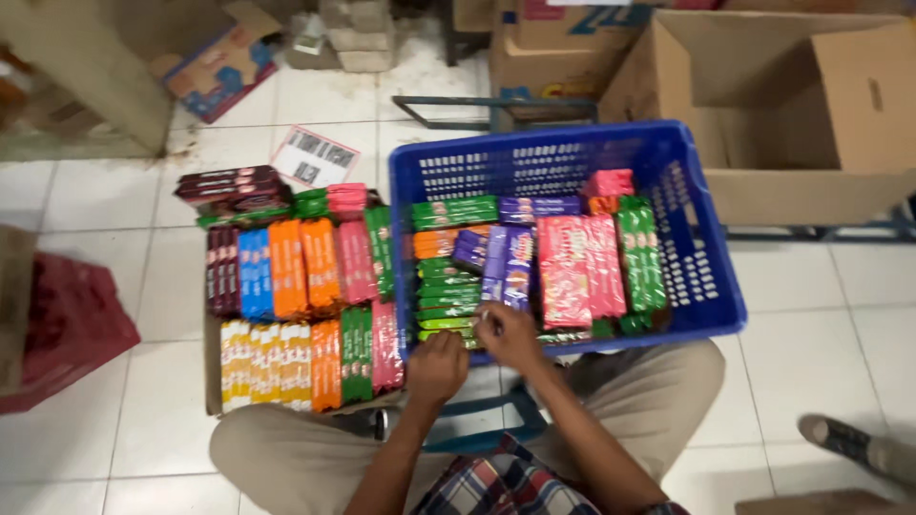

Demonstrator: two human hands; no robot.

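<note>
Two hands work at the near edge of the blue crate [711, 286]. The right hand [506, 336] pinches a green packet [447, 310] in the stack — the left hand [437, 367] is curled shut beside it, empty. Best to lift one flat packet, slowly.

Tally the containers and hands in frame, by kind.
Blue plastic crate: 1
Open cardboard box: 1
Flat cardboard tray of packs on the floor: 1
Hands, left hand and right hand, both at the crate's near edge: 2
Total: 5
</note>
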